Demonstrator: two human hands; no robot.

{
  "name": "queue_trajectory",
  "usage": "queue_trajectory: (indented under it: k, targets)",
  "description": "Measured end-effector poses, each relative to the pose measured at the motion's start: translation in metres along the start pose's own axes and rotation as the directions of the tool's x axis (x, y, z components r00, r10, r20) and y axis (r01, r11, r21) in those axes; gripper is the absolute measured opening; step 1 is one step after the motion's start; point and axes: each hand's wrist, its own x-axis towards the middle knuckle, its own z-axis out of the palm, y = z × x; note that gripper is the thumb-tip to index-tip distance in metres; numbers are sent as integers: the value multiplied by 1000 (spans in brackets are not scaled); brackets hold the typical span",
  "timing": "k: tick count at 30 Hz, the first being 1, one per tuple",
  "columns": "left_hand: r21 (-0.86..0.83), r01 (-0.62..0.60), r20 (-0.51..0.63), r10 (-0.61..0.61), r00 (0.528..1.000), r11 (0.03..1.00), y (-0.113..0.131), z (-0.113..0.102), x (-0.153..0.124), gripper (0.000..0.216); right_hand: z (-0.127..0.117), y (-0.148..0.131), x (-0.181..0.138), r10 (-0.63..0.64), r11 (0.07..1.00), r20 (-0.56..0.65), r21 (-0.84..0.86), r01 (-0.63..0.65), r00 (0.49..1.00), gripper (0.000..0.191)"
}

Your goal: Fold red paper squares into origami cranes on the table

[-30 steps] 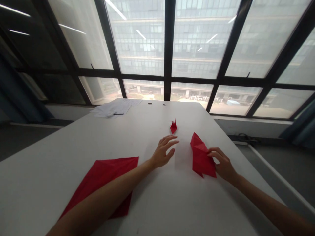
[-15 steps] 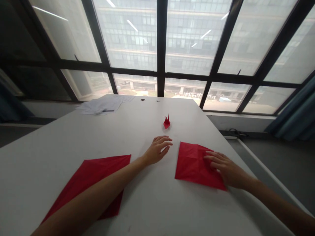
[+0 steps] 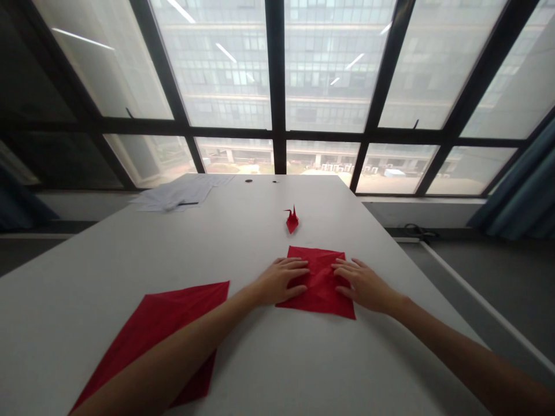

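A creased red paper square [image 3: 319, 277] lies flat on the white table [image 3: 269, 358] in front of me. My left hand [image 3: 280, 280] rests on its left edge with fingers stretched out flat. My right hand [image 3: 362, 285] lies flat on its right side, fingers spread toward the middle. A small folded red paper crane [image 3: 292, 220] stands upright on the table just beyond the square. A larger red paper sheet [image 3: 160, 332] lies flat at the near left, partly hidden under my left forearm.
A pile of white papers [image 3: 176, 195] with a dark pen sits at the table's far left corner. Two small dark dots [image 3: 260, 181] mark the far edge. Large windows with black frames rise behind. The table's right edge drops to a grey floor.
The red square was tilted up in my right hand, then laid flat and slid left to the middle. My left hand came down onto its left edge.
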Motion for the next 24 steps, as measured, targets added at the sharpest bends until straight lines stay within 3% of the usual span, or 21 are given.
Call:
queue_trajectory:
  k: [3, 6, 10, 14, 21, 24]
  targets:
    - [29, 34, -51, -33, 998, 999, 0, 1, 0, 36, 14, 3, 12, 98, 992, -84, -71, -104, 992, 28]
    - [32, 52, -87, -49, 995, 998, 0, 0, 0, 29, 25, 9, 21, 146, 985, -91, -78, -153, 985, 34]
    - [17, 95, -135, -92, 987, 995, -5, 3, 0, 25, 38, 21, 24, 113, 993, -64, -35, -115, 992, 47]
    - [-32, 77, -146, -80, 986, 997, -13, 9, 1, 37, 48, 31, 22, 72, 997, -71, 1, -72, 995, 50]
    - [-20, 111, -102, -113, 988, 994, -18, 13, 1, 40, 36, 25, 21, 86, 996, -324, 40, -77, 942, 27]
    - [12, 148, -101, -146, 984, 989, -15, 11, 1, 37, 30, 12, 19, 106, 993, -354, 78, -83, 929, 22]
